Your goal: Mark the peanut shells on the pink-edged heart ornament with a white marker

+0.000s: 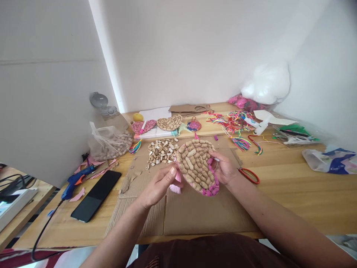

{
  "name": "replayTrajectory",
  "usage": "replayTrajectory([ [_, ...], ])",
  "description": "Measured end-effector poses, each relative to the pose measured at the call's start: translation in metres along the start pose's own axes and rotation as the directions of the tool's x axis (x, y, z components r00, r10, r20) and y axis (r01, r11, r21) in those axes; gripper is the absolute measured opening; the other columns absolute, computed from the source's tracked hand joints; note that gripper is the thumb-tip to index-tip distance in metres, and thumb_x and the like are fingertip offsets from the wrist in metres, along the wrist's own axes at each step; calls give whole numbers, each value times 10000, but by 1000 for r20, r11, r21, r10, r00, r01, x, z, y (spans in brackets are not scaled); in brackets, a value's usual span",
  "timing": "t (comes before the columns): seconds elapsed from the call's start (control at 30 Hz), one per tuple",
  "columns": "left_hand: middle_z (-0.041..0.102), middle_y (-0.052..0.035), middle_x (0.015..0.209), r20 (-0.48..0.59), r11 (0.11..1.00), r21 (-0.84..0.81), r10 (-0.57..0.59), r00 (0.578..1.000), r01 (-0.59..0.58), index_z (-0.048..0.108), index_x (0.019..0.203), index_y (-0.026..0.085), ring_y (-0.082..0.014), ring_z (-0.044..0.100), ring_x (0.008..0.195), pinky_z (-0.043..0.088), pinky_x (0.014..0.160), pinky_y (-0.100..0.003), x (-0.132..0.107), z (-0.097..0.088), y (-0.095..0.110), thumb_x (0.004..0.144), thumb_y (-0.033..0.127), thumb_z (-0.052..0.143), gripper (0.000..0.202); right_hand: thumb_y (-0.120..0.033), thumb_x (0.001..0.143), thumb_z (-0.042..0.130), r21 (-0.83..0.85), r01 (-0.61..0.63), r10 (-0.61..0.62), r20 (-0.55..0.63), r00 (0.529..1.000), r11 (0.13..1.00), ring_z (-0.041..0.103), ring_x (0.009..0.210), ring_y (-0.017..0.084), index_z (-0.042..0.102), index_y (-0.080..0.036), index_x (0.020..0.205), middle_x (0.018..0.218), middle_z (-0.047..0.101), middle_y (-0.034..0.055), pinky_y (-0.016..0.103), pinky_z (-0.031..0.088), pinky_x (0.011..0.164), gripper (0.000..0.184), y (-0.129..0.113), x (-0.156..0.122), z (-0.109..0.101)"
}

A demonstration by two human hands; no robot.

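Note:
A heart covered in peanut shells (195,163) is held tilted above the cardboard, its lower right edge coloured pink. My right hand (224,169) grips it by the notched right side; something whitish shows at the fingertips, too small to name. At the heart's left edge, the fingers of my left hand (161,182) are closed around a pink tassel (175,188). Just behind lies a heap of loose peanut shells (161,150) on the cardboard sheet (195,219).
A phone (96,195) and a blue glue gun (76,182) lie left, near a bag of peanuts (111,143). Red-handled scissors (249,175) are beside my right wrist. Behind are more peanut hearts (169,123), coloured threads (234,121) and a white glue bottle (262,126).

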State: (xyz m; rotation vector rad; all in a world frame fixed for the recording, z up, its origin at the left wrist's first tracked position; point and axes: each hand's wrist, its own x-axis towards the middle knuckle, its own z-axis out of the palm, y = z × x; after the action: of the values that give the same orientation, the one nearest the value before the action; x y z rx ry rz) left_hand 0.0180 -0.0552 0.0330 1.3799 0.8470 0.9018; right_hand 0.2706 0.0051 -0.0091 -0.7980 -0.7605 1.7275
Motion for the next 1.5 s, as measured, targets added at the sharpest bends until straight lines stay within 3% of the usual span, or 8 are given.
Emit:
replayTrajectory([
  [0.17,683,-137,1357,-90,949,-316,-3,996,-25,667,1317,204,-331,641,1235,550,979,-426,20,23,-13,869,477,740,529,-313,740,800,129,-34,48,-114,992,991,687,790,218,690,-264,939,823,760,2,369,544,770,233,6,-2,12],
  [0.37,750,-151,1241,-303,860,-509,-212,929,30,656,1307,151,-328,695,1183,536,1046,-466,36,42,-26,749,310,862,615,-254,713,851,134,38,-20,-133,991,990,658,771,150,720,-255,988,922,771,-22,298,519,757,304,15,-5,18],
  [0.57,791,-143,1127,-354,819,-568,-340,871,89,710,1192,132,-313,757,1052,587,994,-459,42,27,-26,741,201,838,473,-381,757,841,16,-14,15,-40,999,1000,657,724,158,742,-255,998,885,768,-6,287,484,661,290,7,-7,16],
  [0.73,805,-153,1053,-263,820,-537,-388,883,200,747,1092,106,-309,780,963,615,952,-435,48,12,-22,712,160,845,396,-387,779,814,-2,33,-33,55,998,999,704,914,215,753,-223,1063,1033,790,49,337,516,825,333,1,-5,18],
  [0.87,808,-162,1021,-272,796,-559,-439,856,231,758,1042,88,-312,783,957,614,958,-427,52,9,-24,730,143,814,322,-284,679,880,11,81,-80,-49,996,997,712,943,217,757,-214,1004,1032,799,43,351,520,896,355,6,-2,17],
  [1.13,804,-165,1048,-247,715,-663,-489,836,222,754,1086,88,-331,762,1043,601,989,-430,48,19,-22,760,150,779,332,-308,626,929,-4,75,-75,-122,990,997,698,844,175,749,-220,948,940,788,11,303,540,807,380,15,-2,16],
  [1.3,801,-150,1083,-324,746,-640,-481,815,186,689,1255,116,-326,759,1052,604,986,-445,45,17,-26,748,76,772,516,-437,687,904,-105,131,-144,-124,982,986,665,727,135,685,-207,985,887,762,-1,247,473,627,435,8,0,11],
  [1.5,778,-124,1192,-413,724,-687,-455,788,58,715,1209,166,-322,706,1183,590,1018,-430,48,-1,-22,812,189,728,397,-607,794,773,-298,283,-343,-172,924,912,653,617,139,609,-216,1087,761,739,-3,244,395,547,515,-19,-5,8],
])
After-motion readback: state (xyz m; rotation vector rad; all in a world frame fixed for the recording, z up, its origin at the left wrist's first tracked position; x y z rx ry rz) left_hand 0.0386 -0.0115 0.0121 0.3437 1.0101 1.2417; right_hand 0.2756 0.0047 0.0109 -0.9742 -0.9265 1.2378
